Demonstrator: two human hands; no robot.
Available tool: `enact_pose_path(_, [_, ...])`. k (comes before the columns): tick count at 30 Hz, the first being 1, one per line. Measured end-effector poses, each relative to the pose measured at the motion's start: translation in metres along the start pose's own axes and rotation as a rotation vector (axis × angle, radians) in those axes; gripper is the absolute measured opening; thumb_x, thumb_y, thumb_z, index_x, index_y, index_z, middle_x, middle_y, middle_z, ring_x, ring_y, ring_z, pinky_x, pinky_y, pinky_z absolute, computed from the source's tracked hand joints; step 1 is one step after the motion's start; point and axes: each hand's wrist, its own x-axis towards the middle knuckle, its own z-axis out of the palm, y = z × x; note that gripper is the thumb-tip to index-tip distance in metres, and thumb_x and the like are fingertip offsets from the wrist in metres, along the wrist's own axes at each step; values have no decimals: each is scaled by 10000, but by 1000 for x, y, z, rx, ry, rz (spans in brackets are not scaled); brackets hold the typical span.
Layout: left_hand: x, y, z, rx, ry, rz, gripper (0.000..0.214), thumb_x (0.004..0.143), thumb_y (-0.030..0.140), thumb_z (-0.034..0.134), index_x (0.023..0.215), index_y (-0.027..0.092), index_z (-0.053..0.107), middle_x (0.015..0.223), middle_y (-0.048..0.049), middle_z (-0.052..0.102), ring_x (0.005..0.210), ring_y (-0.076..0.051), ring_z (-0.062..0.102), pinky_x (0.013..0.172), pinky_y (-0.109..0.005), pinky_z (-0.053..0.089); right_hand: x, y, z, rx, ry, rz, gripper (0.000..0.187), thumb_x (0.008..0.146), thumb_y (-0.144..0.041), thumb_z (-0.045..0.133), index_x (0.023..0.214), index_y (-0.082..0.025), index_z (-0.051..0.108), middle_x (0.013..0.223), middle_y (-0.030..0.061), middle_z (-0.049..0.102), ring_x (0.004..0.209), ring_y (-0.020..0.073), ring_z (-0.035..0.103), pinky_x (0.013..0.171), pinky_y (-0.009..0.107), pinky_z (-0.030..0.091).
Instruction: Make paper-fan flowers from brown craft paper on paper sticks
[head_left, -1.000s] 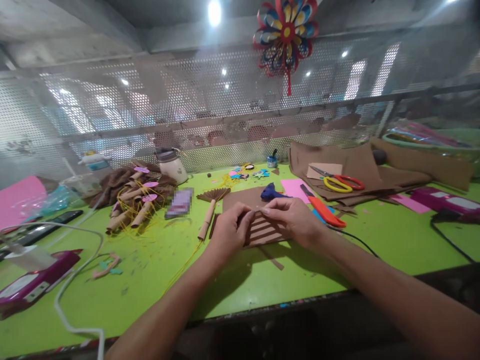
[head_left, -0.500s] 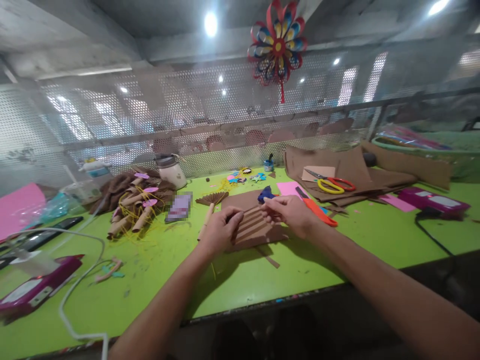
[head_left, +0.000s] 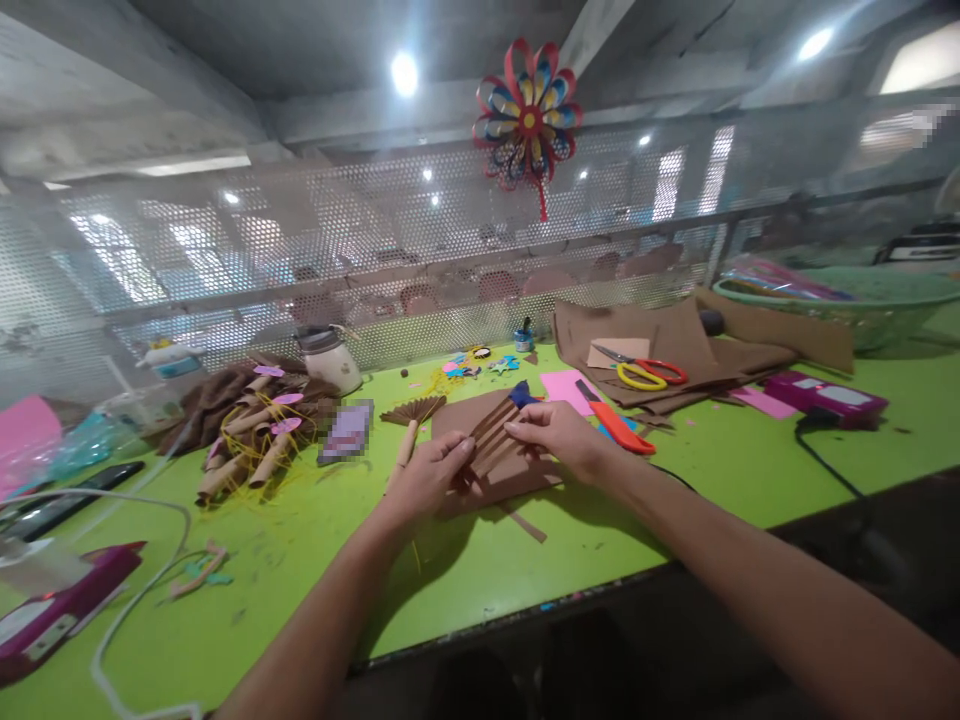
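At the near left of the green table (head_left: 585,525) lies a purple device (head_left: 71,600), with a white cable (head_left: 142,600) beside it. Further in, the left hand (head_left: 431,475) grips the left end of a pleated brown paper (head_left: 499,432), while the right hand (head_left: 559,438) pinches its right edge between thumb and fingers. The paper spans the gap between the hands, above a flat brown sheet (head_left: 521,485); whether the two touch cannot be told. An orange-handled cutter (head_left: 621,428) lies right of the right hand. Beyond, at left, brown paper rolls (head_left: 225,478) lie heaped with yellow strings, near a clear plastic tub (head_left: 139,412) whose contents are hard to make out. Behind the heap stands a white jug (head_left: 336,365) with a grey lid, its inside hidden. Towards the back, a small blue jar (head_left: 523,342) has something dark poking from its top. At far right, a pale green basket (head_left: 900,312) holds pink and other coloured pieces in clear plastic (head_left: 787,280). A perforated screen (head_left: 420,220) rises behind the table.
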Motion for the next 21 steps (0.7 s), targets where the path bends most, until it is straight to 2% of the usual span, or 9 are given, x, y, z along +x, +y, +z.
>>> enact_pose_path(2, [1,-3,1,-84,-24,-33,291,853,403,497,685,166,521,553,-13,616,484,-118,539,526,-232,410,1,-1,-2,-68,12,-40,281,695,-384,690,639,-145,553,524,-44,517,471,75,464,498,233,365])
enact_pose_path(4, [3,-8,2,-158,23,-41,288,822,395,553,663,156,538,552,-5,600,469,-101,522,503,-214,400,1,1,-1,-135,20,-86,260,718,-356,673,630,-144,549,515,-47,510,470,71,451,497,226,360])
enact_pose_path(6, [7,-15,1,-247,78,-69,283,801,402,579,678,148,567,561,-3,592,459,-96,510,480,-208,394,2,3,-1,-135,-14,-125,205,712,-316,683,729,-132,593,564,-37,553,494,73,470,514,223,379])
enact_pose_path(8, [9,-21,-1,-312,104,-89,282,792,413,582,707,144,594,583,-15,605,455,-102,516,476,-217,407,4,8,0,-61,-72,-146,335,680,-277,713,960,-127,609,686,-10,624,567,93,536,566,235,429])
enact_pose_path(11, [11,-23,-3,-317,136,-95,277,792,406,582,689,150,604,516,-1,577,419,-107,512,536,-255,460,8,15,0,-19,-105,-173,622,647,-226,731,1219,-135,504,825,30,664,707,145,611,654,279,485])
enact_pose_path(14, [10,-18,-3,-298,184,-124,275,806,377,574,646,155,596,436,23,519,439,-139,556,644,-329,507,11,21,0,-107,-90,-228,650,658,-163,693,1268,-151,470,919,56,667,822,177,629,713,299,502])
enact_pose_path(16, [10,-13,-1,-308,227,-141,250,818,328,567,645,152,604,467,7,549,517,-172,612,693,-357,518,13,23,1,-154,-79,-258,659,657,-135,676,1280,-162,462,989,66,658,879,186,627,746,305,505])
enact_pose_path(18, [12,-13,1,-341,253,-159,202,822,258,565,663,146,620,552,-23,608,598,-188,647,712,-347,527,13,24,3,-194,-70,-274,679,658,-130,674,1297,-164,449,994,63,655,879,185,629,748,300,506])
enact_pose_path(21, [17,-23,1,-458,238,-177,129,804,164,581,685,136,623,668,-54,651,676,-191,660,692,-307,548,13,24,3,-298,-30,-283,695,675,-162,682,1325,-165,436,889,37,662,777,165,628,687,277,504])
